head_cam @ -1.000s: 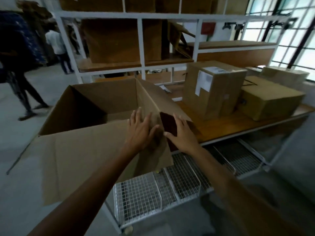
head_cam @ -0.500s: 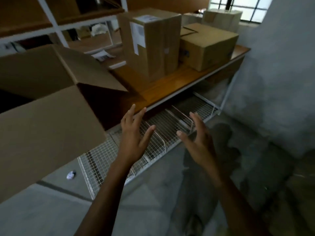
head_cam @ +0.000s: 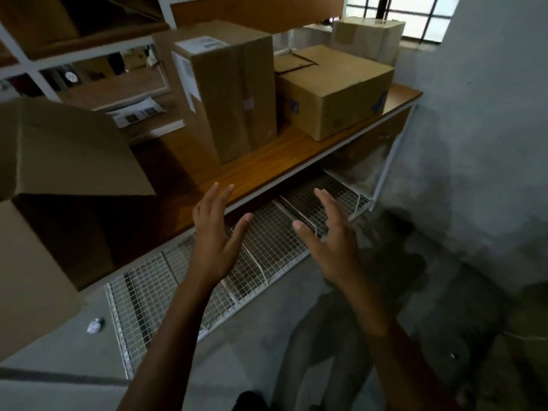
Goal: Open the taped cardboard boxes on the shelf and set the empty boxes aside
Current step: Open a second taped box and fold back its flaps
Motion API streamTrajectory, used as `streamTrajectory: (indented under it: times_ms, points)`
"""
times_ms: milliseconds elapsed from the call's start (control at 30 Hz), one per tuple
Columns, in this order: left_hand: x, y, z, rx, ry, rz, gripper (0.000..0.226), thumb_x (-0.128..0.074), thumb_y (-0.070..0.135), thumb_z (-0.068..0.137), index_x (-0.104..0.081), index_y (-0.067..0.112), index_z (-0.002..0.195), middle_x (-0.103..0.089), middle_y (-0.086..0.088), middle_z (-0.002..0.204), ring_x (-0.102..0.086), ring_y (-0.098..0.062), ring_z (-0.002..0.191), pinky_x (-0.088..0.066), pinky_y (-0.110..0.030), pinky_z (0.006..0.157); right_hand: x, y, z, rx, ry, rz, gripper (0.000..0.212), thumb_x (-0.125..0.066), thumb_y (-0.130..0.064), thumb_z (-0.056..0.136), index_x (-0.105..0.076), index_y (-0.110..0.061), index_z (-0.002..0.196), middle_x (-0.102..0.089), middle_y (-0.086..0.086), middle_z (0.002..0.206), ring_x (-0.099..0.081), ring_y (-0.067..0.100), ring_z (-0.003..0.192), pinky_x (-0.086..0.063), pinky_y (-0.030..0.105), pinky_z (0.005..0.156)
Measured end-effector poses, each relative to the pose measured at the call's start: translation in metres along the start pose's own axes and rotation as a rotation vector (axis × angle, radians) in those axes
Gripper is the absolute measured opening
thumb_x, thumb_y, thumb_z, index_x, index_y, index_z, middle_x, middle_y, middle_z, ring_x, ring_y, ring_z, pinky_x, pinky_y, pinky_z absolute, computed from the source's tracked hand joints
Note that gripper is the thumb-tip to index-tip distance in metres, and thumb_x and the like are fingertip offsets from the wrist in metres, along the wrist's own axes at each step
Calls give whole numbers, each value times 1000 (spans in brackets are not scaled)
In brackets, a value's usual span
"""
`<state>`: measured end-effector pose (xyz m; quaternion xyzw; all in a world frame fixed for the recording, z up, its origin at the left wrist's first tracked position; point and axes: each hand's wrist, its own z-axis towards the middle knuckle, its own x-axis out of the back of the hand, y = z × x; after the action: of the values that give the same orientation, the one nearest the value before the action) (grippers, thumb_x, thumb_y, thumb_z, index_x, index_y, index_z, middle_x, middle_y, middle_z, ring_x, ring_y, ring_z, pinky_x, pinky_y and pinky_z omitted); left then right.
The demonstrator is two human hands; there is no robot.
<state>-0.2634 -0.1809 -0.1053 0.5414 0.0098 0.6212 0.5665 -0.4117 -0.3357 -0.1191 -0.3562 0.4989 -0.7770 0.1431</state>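
An opened cardboard box [head_cam: 68,185] with its flaps spread fills the left side, resting on the wooden shelf [head_cam: 267,170]. A tall taped box [head_cam: 234,93] with a white label stands upright on the shelf's middle. To its right lies a lower, wide taped box [head_cam: 335,90], with a smaller box [head_cam: 367,37] behind it. My left hand [head_cam: 216,235] and my right hand [head_cam: 329,238] hover in front of the shelf edge, fingers spread, holding nothing, a short way below the tall box.
A white wire-mesh rack [head_cam: 237,262] sits under the shelf near the floor. A grey wall [head_cam: 480,129] closes the right side. A crumpled scrap of paper [head_cam: 95,325] lies on the concrete floor. Printed papers [head_cam: 136,111] lie at the shelf's back.
My hands have let go of the opened box's flap and come away to the right. The view has swung right and down, with the taped boxes nearer the centre.
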Motion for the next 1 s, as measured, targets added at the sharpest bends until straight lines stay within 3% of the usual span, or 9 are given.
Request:
streamTrajectory:
  times_ms: [267, 533, 733, 833, 900, 1000]
  points:
    - [-23, -25, 86, 42, 70, -4, 65, -48, 50, 92, -31, 25, 149, -25, -5, 157, -22, -22, 141, -26, -37, 105, -27, 18, 102, 55, -60, 8, 69, -59, -53, 89, -29, -36, 149, -25, -5, 159, -30, 9, 141, -34, 28, 105]
    - [-30, -66, 219, 99, 140, 65, 64, -46, 50, 95, -24, 27, 151, -22, -4, 158, -18, -23, 143, -25, -37, 106, -58, 7, 262, 124, -41, -24, 74, -55, -62, 83, -34, -33, 147, -31, 0, 157, -31, 15, 142, -38, 39, 109]
    - [-12, -92, 315, 57, 159, 158, 59, -46, 50, 95, -33, 25, 147, -21, -3, 158, -12, -25, 147, -27, -54, 114, -73, -8, 362, 185, -18, -46, 66, -60, -53, 89, -36, -33, 147, -27, -1, 159, -28, 16, 144, -37, 42, 111]
    - [1, -96, 359, 44, 167, 226, 56, -44, 52, 95, -38, 25, 143, -23, -3, 157, -10, -25, 148, -26, -55, 115, -76, -21, 407, 201, -18, -114, 63, -58, -53, 90, -37, -34, 146, -23, -2, 160, -23, 17, 145, -32, 40, 111]
    - [7, -99, 390, 52, 156, 275, 56, -43, 54, 94, -38, 25, 141, -24, -4, 156, -8, -27, 148, -26, -57, 114, -78, -31, 442, 226, -33, -169, 67, -58, -53, 90, -33, -32, 148, -19, -1, 162, -19, 20, 147, -28, 41, 110]
    - [12, -102, 436, 98, 171, 324, 55, -43, 54, 94, -37, 26, 142, -18, -6, 159, -2, -29, 149, -18, -56, 115, -80, -48, 500, 275, -99, -259, 80, -58, -53, 89, -18, -28, 154, -9, 1, 164, -10, 25, 150, -26, 52, 115]
